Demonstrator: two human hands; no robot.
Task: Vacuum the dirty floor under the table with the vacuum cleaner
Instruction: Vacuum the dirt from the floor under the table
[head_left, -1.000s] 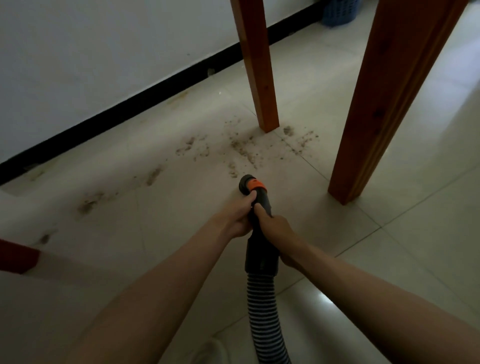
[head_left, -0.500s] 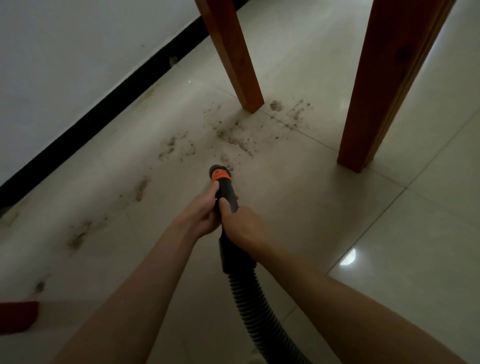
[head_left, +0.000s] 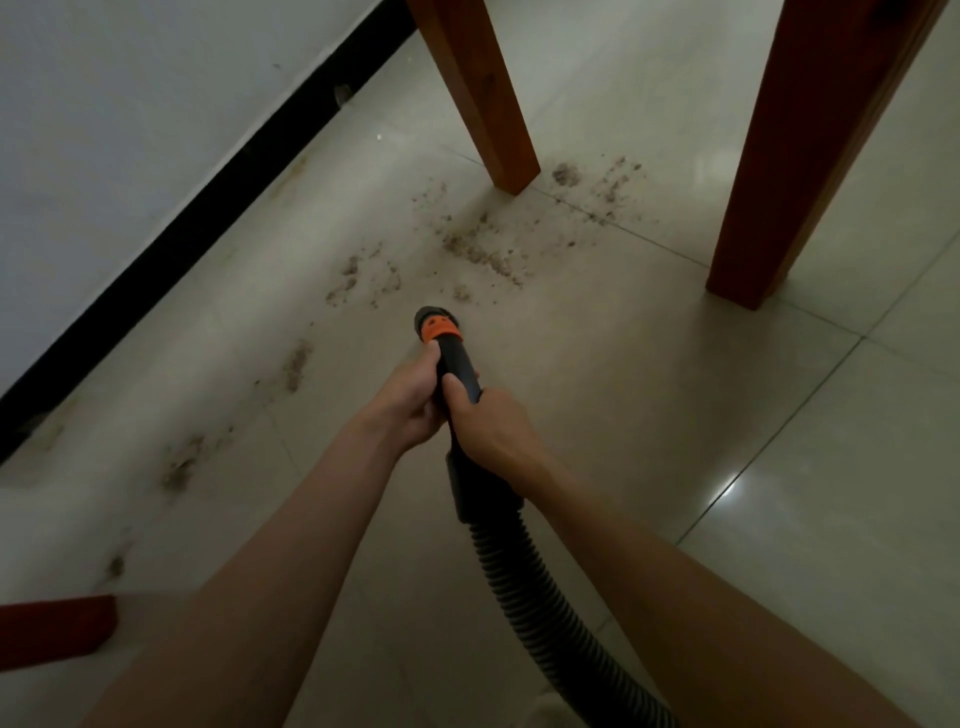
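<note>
Both my hands grip the black vacuum nozzle (head_left: 456, 358), which has an orange collar (head_left: 440, 329) near its mouth. My left hand (head_left: 410, 397) holds it from the left, and my right hand (head_left: 485, 428) wraps it just behind. The ribbed black hose (head_left: 540, 613) trails back toward the bottom edge. The nozzle mouth points at brown dirt (head_left: 480, 249) scattered over the pale tiled floor, a short way ahead of it. More dirt (head_left: 597, 187) lies between the two wooden table legs (head_left: 485, 93) (head_left: 795, 150).
A white wall with a black skirting board (head_left: 208, 202) runs along the left. Further dirt patches (head_left: 179, 465) trail along the floor near it. A red object (head_left: 52, 631) pokes in at the lower left edge.
The view has come closer to the table legs and swung slightly. The nozzle has advanced toward the dirt, with both hands keeping the same grip.
</note>
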